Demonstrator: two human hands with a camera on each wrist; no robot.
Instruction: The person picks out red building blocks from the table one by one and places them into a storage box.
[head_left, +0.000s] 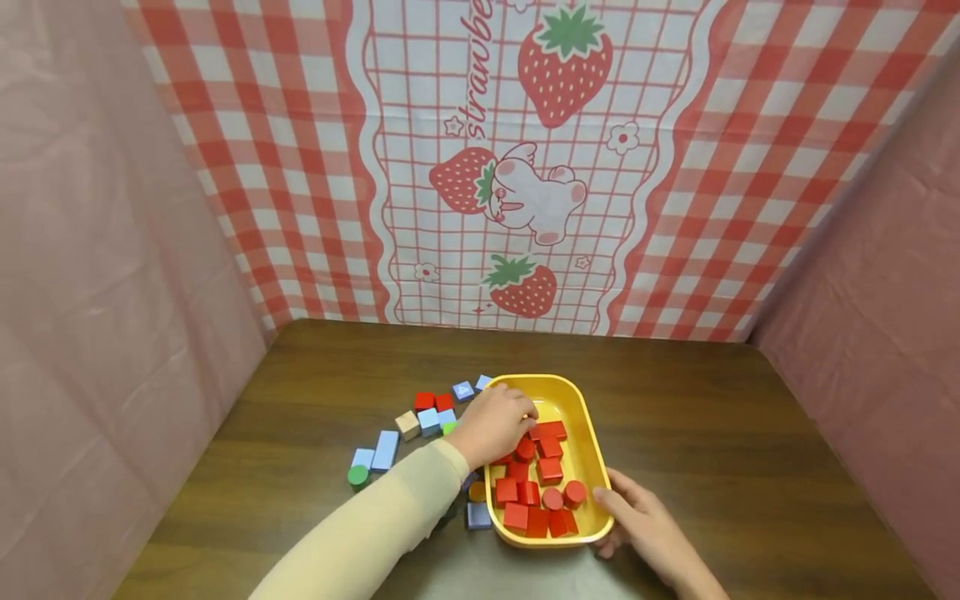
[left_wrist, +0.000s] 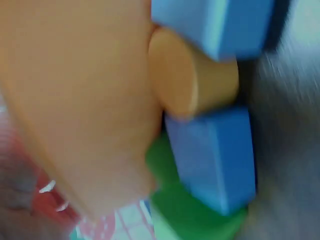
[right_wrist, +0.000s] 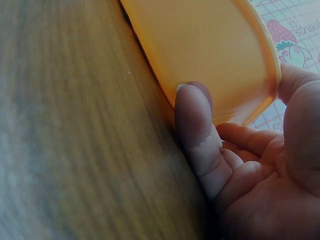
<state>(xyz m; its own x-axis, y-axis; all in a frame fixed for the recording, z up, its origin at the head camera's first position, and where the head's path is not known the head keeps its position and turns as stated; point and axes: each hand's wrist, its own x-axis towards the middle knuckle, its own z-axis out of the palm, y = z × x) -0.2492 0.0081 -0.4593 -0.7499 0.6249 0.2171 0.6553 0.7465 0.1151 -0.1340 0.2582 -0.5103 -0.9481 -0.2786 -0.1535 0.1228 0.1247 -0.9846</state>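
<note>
A yellow plastic tray with several red blocks in it sits on the table. My left hand reaches over the tray's left rim, fingers bent down inside among the red blocks. Whether the fingers hold one is hidden in the head view and blurred in the left wrist view. At the tray's near right corner, my right hand grips the wall, thumb at the rim and fingers against the outside. In the right wrist view, a fingertip presses the tray's outer wall low by the tabletop.
Left of the tray lie several loose blocks: blue blocks, red cubes, a plain wood cube and a green cylinder. An orange cylinder sits between blue blocks beside the tray. A strawberry-print cloth hangs behind the wooden table.
</note>
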